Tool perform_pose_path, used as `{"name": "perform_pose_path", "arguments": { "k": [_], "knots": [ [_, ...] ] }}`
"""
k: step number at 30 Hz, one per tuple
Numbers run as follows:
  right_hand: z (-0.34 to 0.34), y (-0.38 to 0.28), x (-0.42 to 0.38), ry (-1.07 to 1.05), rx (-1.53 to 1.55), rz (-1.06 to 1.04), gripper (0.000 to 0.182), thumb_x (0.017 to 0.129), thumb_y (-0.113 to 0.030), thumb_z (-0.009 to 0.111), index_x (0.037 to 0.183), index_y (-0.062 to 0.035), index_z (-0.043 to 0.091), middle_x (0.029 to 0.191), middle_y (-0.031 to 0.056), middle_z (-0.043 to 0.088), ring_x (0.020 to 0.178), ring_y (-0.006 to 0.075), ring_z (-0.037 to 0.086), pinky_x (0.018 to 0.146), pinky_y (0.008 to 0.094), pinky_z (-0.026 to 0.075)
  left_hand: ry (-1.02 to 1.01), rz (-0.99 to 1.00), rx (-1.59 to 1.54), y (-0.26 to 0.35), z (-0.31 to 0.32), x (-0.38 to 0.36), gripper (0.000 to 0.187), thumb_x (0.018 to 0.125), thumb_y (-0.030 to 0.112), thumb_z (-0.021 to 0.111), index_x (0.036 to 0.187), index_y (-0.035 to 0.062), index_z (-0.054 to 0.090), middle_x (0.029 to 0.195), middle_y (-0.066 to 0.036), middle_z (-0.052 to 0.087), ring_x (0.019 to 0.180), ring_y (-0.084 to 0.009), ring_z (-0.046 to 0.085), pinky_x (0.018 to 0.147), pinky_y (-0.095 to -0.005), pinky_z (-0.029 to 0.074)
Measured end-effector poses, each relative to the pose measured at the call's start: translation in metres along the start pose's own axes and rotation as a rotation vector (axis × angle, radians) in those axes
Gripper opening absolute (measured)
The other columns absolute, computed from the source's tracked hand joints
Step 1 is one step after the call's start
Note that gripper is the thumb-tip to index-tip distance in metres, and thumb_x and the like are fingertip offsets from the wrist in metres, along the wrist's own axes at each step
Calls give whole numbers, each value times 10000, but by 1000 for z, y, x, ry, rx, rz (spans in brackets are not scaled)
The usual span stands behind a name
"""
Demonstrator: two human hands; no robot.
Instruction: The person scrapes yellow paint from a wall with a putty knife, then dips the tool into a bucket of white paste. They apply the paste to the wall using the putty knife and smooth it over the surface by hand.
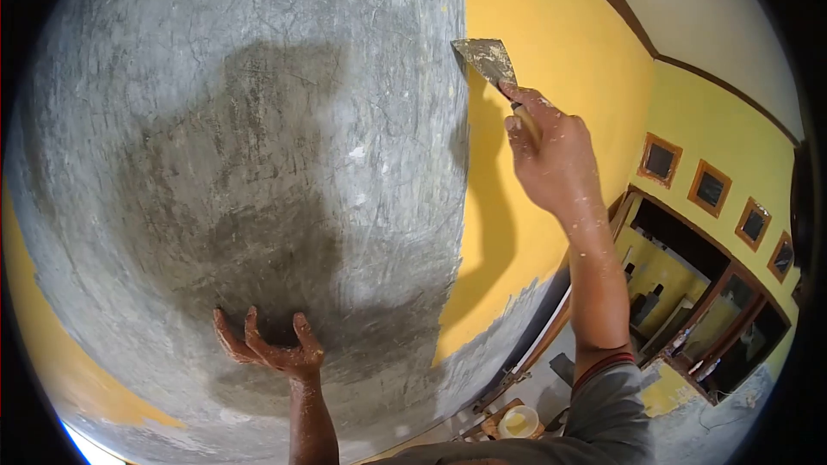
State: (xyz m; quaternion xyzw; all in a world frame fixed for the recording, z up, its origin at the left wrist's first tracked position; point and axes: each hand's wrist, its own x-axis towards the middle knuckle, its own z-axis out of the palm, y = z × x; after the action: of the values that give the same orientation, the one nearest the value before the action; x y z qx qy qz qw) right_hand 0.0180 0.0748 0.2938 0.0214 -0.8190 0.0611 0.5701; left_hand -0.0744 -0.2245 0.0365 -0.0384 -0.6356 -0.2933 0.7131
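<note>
A wide metal scraper [489,58] with pale crumbs on its blade is gripped by its handle in my right hand [551,151]. Its edge lies at the border between the bare grey wall [388,181] and the yellow paint [551,26]. Flecks of paint cling to my right hand and forearm. Lower down on the left, my left hand [274,349] is raised in front of the grey wall, fingers spread and holding nothing; whether its fingertips touch the wall is unclear. Shadows fall across the grey surface.
Below stands a white bucket [519,422] beside a wooden item. At right, small framed openings [661,160] run above a wooden cabinet [732,310] with glass and bottles. A brown trim [616,0] borders the ceiling. More yellow paint shows at the lower left.
</note>
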Motion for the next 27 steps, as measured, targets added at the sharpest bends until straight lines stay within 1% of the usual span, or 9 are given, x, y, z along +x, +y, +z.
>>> {"name": "perform_pose_path", "arguments": {
  "k": [4,6,8,12,16,18,22,26,27],
  "knots": [
    [-16,-22,32,-42,-59,81,348,911,-118,618,1257,-104,651,864,246,687,762,374,688,730,429,514,-6,34,37,-1,-1,4,562,909,516,618,1244,71,537,1527,-226,318,1428,-402,272,1087,-615,241],
    [-26,-29,44,-85,56,137,347,880,-136,592,1215,-120,683,760,259,663,728,420,663,741,487,532,-10,34,32,-1,-1,2,554,911,510,616,1241,71,538,1527,-227,318,1429,-403,270,1088,-613,241],
    [-21,-17,26,-101,25,103,339,875,-136,599,1202,-119,689,762,258,664,718,415,661,736,484,527,-17,37,-2,-2,-2,2,540,901,452,629,1257,63,511,1508,-273,300,1421,-437,250,1078,-640,236],
    [-12,-10,19,-33,-57,8,328,903,-106,617,1226,-75,663,879,269,668,801,391,671,768,421,514,-25,32,-12,-3,-2,3,530,902,447,630,1249,64,512,1504,-269,303,1421,-437,251,1083,-645,236],
    [-29,-33,41,-199,-99,217,321,906,-88,613,1223,-77,665,937,260,680,854,400,673,808,401,522,-13,32,-58,-4,0,0,516,902,444,635,1233,67,517,1501,-264,303,1420,-437,252,1083,-650,241],
    [-11,-4,24,-10,-61,-67,352,870,-126,616,1216,-100,674,727,241,657,683,419,646,718,480,528,3,27,-99,-7,-1,0,511,901,442,637,1227,67,518,1502,-264,304,1420,-437,251,1083,-649,243],
    [-10,4,31,3,-7,-84,355,875,-125,612,1224,-103,672,720,237,656,667,412,641,699,483,518,-5,45,-57,-4,-3,3,499,905,438,635,1215,63,520,1499,-263,309,1419,-439,257,1082,-650,255],
    [-17,-9,45,-110,-64,103,355,875,-128,618,1226,-112,670,764,237,670,689,422,644,706,479,521,-3,49,-47,-5,-1,2,492,912,433,630,1210,58,518,1501,-260,308,1418,-444,260,1082,-649,257],
    [-7,12,36,-23,-40,-66,361,876,-136,613,1232,-114,667,794,235,678,712,425,649,719,477,527,-9,53,-53,-7,-3,2,492,912,433,630,1210,58,518,1501,-260,308,1418,-444,260,1082,-649,257]
  ]
}}
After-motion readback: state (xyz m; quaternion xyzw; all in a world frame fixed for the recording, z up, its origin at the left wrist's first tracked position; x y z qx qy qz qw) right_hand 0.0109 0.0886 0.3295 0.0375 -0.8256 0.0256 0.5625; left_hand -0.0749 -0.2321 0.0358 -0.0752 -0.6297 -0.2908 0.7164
